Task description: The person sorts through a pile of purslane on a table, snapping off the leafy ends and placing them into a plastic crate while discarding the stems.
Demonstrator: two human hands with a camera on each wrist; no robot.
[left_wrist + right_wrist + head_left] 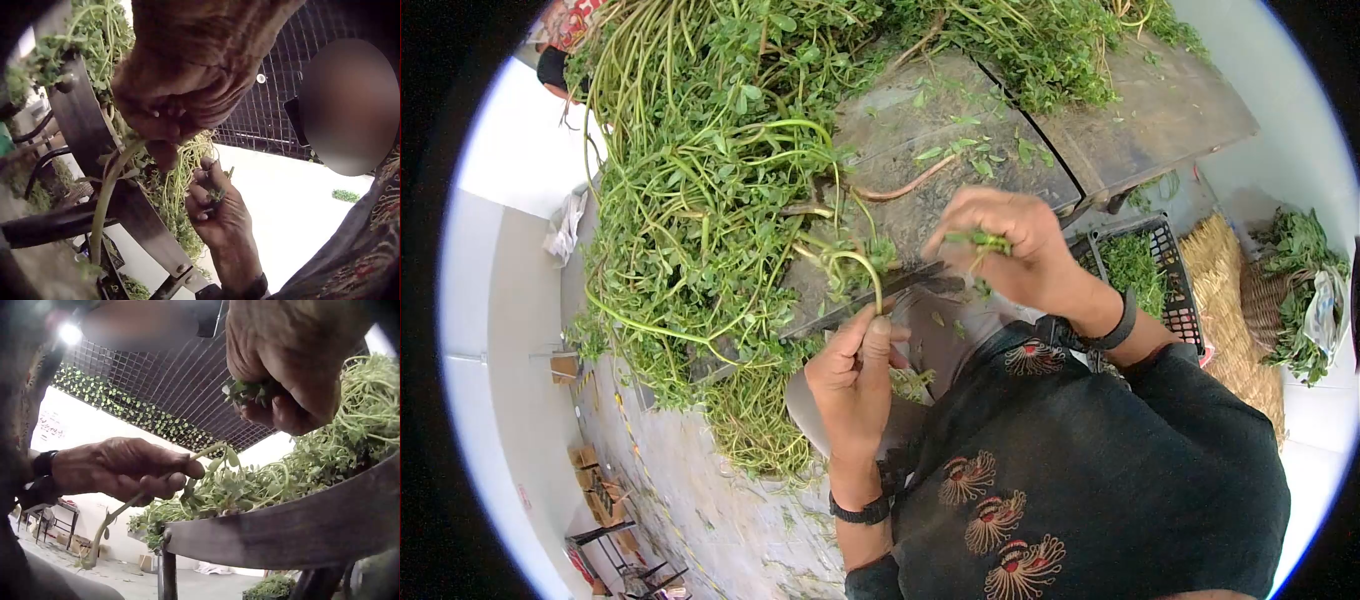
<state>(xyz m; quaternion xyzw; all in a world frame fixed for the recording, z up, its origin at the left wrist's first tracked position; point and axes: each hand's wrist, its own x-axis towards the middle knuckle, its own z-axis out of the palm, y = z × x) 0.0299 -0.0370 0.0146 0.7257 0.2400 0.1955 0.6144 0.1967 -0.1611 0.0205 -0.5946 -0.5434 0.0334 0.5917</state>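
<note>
Low in front of the table edge, my left hand (855, 385) pinches a thick green plant stem (870, 268) between thumb and fingers. The stem arches above the fingertips in the head view; in the right wrist view its other end (95, 544) hangs below the left hand (119, 467). My right hand (1015, 245) is raised to the right, apart from that stem. Its curled fingers hold a small bunch of leafy green tips (250, 392). A large heap of leafy stems (700, 200) lies on the table just beyond the left hand.
The worn table (920, 110) has scattered leaves and a reddish stem (905, 183) on it. A black crate (1170, 270) of greens stands at the right, beside a straw-coloured woven mat (1225, 310). More stems (760, 425) lie below the table's left edge.
</note>
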